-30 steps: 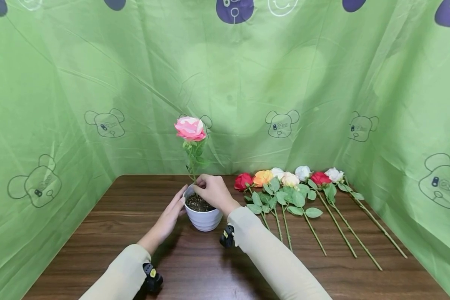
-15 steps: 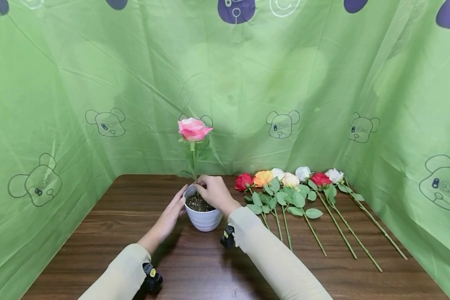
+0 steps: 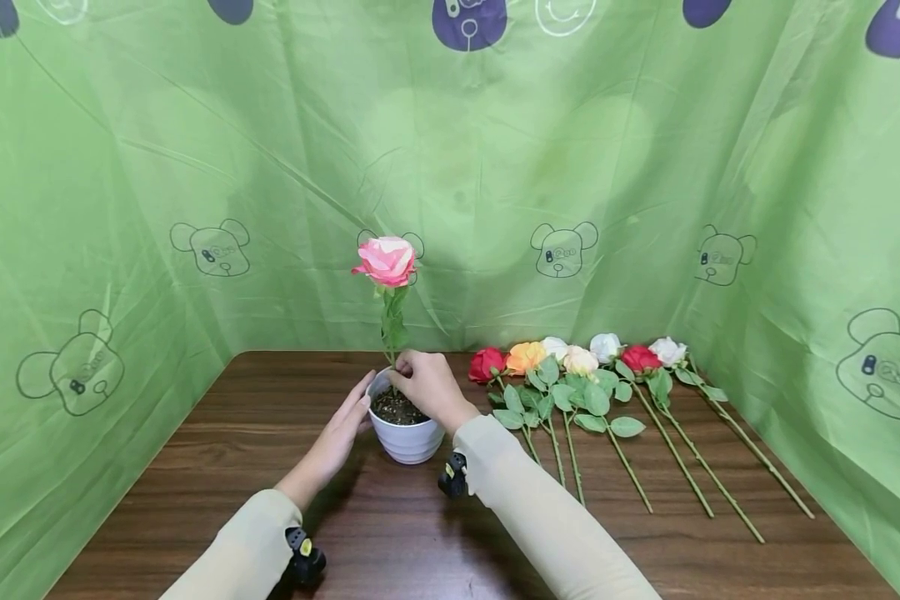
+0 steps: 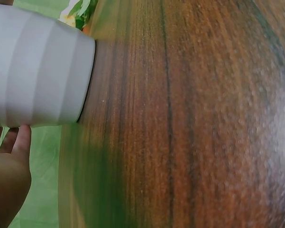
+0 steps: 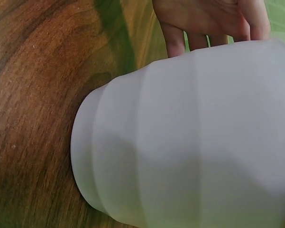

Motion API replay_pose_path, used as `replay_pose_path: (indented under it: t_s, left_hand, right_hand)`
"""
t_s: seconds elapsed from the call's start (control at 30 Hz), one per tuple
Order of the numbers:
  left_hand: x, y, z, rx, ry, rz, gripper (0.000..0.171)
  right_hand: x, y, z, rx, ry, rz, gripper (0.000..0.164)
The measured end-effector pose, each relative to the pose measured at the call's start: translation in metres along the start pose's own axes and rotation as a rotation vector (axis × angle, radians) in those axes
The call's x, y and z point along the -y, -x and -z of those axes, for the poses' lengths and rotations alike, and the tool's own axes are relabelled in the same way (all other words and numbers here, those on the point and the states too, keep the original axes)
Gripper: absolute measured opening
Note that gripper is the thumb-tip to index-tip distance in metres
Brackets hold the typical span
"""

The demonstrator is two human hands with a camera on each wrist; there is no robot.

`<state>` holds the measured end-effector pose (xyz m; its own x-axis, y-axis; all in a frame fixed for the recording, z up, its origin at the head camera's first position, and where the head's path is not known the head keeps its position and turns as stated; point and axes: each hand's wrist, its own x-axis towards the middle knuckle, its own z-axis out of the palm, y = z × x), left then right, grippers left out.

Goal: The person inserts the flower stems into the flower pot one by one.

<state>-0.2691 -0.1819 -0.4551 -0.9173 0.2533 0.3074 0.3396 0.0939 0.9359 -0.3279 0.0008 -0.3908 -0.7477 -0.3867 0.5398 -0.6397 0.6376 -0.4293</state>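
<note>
Centrally, a white, ribbed, tapering flowerpot [image 3: 408, 442] is stood upright on the table, filled to somewhat below its rim with dark, crumbly soil [image 3: 396, 408]. Above the pot's far left part, a pink-and-white artificial rose with a green leafy stem [image 3: 387, 262] is held almost upright. Its stem is pinched low down between the thumb and fingers of the right hand [image 3: 431, 383], which is placed over the rim; whether the stem's lower end is sunk in the soil cannot be told, as it is hidden by that hand. The pot's left side is touched by the left hand [image 3: 335, 437], whose fingers are extended and not curled round it; in the right wrist view, narrow gaps are seen between them.

The pot is supported by a dark brown, wood-grained table [image 3: 217, 467], on which shadows are cast. To the right of the pot, a row of red, orange, white and cream artificial roses [image 3: 581, 360] is laid, with blooms toward the far edge and stems toward the near side. Pale cream sleeves [image 3: 555, 521] are worn, with a small black camera [image 3: 305, 557] fastened at each wrist. The table is enclosed by a creased green fabric curtain [image 3: 465, 150], printed with outlined bear heads and purple shapes.
</note>
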Motion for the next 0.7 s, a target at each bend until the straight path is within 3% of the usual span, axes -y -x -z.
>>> replay_pose_path:
  t_s: [0.43, 0.7]
  left_hand:
    - [-0.0001, 0.0009, 0.0005, 0.008, 0.019, 0.0, 0.053]
    - [-0.001, 0.0, 0.0004, 0.013, 0.03, 0.003, 0.052]
  right_hand:
    - [0.0032, 0.0023, 0.0024, -0.003, -0.106, -0.088, 0.02]
    - [0.005, 0.0018, 0.0047, 0.011, -0.101, -0.13, 0.03]
